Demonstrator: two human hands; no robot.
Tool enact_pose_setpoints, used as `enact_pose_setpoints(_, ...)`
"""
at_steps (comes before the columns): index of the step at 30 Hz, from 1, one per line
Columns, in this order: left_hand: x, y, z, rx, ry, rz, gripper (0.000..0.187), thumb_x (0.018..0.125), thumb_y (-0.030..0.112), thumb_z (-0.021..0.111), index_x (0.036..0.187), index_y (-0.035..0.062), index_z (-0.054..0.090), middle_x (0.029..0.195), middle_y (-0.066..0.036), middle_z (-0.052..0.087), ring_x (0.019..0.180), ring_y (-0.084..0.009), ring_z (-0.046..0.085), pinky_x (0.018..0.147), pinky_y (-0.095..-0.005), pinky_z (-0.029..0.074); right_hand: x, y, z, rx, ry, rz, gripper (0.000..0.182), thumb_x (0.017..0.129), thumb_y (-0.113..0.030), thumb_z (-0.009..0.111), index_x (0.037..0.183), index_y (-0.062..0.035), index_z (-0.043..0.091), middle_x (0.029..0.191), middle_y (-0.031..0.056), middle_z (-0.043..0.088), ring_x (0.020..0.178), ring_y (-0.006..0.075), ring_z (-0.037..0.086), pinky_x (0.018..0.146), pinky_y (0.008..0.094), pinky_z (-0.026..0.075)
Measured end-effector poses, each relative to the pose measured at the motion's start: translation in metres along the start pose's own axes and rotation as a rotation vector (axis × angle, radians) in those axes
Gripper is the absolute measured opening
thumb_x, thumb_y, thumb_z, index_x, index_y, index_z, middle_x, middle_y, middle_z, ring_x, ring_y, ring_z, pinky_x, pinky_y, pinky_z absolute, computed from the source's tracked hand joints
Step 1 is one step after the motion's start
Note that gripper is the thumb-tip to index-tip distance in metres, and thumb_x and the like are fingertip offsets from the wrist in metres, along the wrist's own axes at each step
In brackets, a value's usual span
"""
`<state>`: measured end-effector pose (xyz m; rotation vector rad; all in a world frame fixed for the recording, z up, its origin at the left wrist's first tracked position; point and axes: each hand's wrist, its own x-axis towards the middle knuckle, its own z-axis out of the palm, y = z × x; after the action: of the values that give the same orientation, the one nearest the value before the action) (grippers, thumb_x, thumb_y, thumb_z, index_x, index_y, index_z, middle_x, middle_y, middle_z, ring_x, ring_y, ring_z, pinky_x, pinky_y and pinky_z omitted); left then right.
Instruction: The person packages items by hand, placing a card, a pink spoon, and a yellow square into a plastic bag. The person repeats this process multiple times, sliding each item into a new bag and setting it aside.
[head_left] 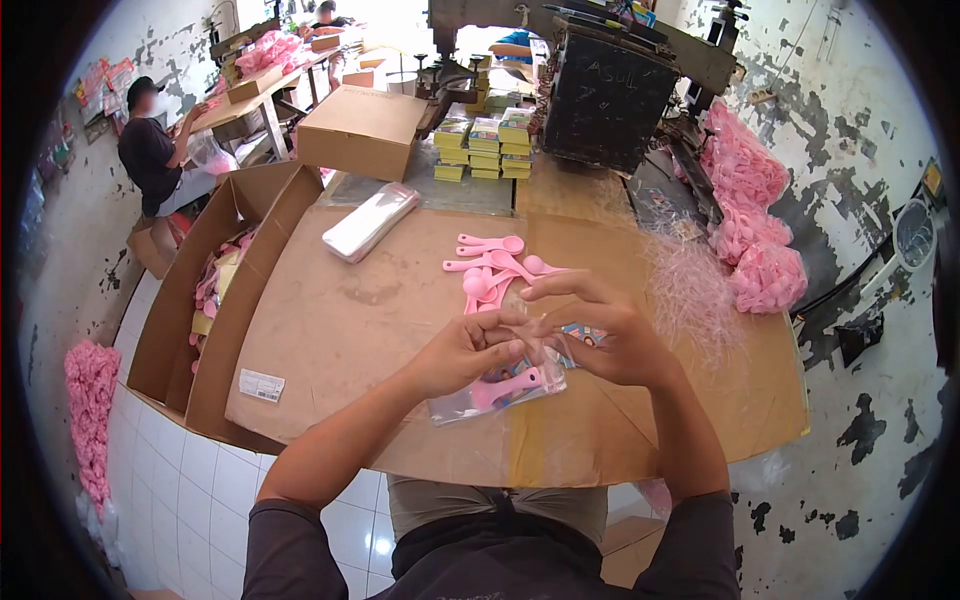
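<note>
A clear plastic bag (pixel 450 408) with a pink scoop (pixel 507 388) inside lies near the front of the cardboard-covered table. My left hand (pixel 468 348) pinches the bag's upper part between thumb and fingers. From the other side, my right hand (pixel 610 335) is closed on the same end of the film, thumb and fingers bent round it; the exact contact is partly hidden. Just beyond my hands lies a loose pile of pink scoops (pixel 490 265). A printed card (pixel 583 334) shows partly under my right hand.
A stack of clear bags (pixel 370 222) lies at the back left. Behind are stacks of yellow-edged cards (pixel 485 145) and a closed carton (pixel 362 130). An open carton (pixel 268 275) stands left. Pink bundles (pixel 750 220) and plastic strands (pixel 690 290) lie right. A person (pixel 150 150) sits far left.
</note>
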<state>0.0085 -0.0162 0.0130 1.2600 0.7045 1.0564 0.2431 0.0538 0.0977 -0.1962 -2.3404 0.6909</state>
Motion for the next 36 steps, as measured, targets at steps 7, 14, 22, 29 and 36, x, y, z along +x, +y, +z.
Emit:
enact_pose_setpoints(7,-0.004,0.010,0.006,0.527,0.145,0.368,0.047,0.096,0.010,0.068,0.141,0.0017,0.055,0.141,-0.015,0.059,0.139,-0.0186,0.050,0.107,-0.0345,0.046,0.014,-0.050,-0.017,-0.582,-0.054,0.049,0.015,0.081,-0.004,0.075,0.096,-0.0059,0.072,0.104,0.0101,0.072,0.097,0.0274,0.067,0.089,0.0406,0.052)
enact_pose_setpoints(14,-0.004,0.006,0.025,0.474,0.188,0.406,0.041,0.098,0.013,0.070,0.134,-0.0006,0.059,0.126,-0.014,0.070,0.112,-0.0196,0.070,0.099,-0.0347,0.053,0.012,-0.043,-0.006,-0.399,0.085,0.128,0.016,0.082,-0.004,0.074,0.098,-0.0013,0.071,0.090,0.0133,0.067,0.076,0.0274,0.066,0.070,0.0395,0.054)
enact_pose_setpoints(22,-0.004,0.009,0.024,0.247,0.269,0.281,0.032,0.104,0.010,0.062,0.134,-0.0009,0.061,0.103,-0.011,0.077,0.096,-0.0125,0.073,0.084,-0.0267,0.057,0.011,-0.026,0.008,-0.280,0.287,0.242,0.020,0.084,-0.002,0.075,0.104,-0.0023,0.071,0.090,0.0112,0.066,0.079,0.0267,0.067,0.068,0.0380,0.053)
enact_pose_setpoints(29,-0.009,0.013,0.025,0.432,0.284,0.323,0.045,0.101,0.004,0.064,0.144,-0.0014,0.055,0.092,-0.009,0.077,0.081,-0.0084,0.070,0.069,-0.0238,0.057,0.013,-0.024,0.029,-0.773,0.245,-0.101,0.023,0.079,-0.010,0.077,0.100,-0.0076,0.069,0.102,0.0065,0.065,0.101,0.0260,0.064,0.087,0.0399,0.048)
enact_pose_setpoints(36,-0.009,0.010,0.027,0.549,0.281,0.324,0.055,0.098,0.002,0.065,0.151,-0.0011,0.048,0.089,-0.007,0.075,0.079,-0.0083,0.070,0.073,-0.0257,0.059,0.014,-0.011,0.038,-0.919,0.225,-0.139,0.024,0.077,-0.014,0.074,0.096,-0.0031,0.067,0.099,0.0064,0.063,0.101,0.0238,0.063,0.087,0.0384,0.047)
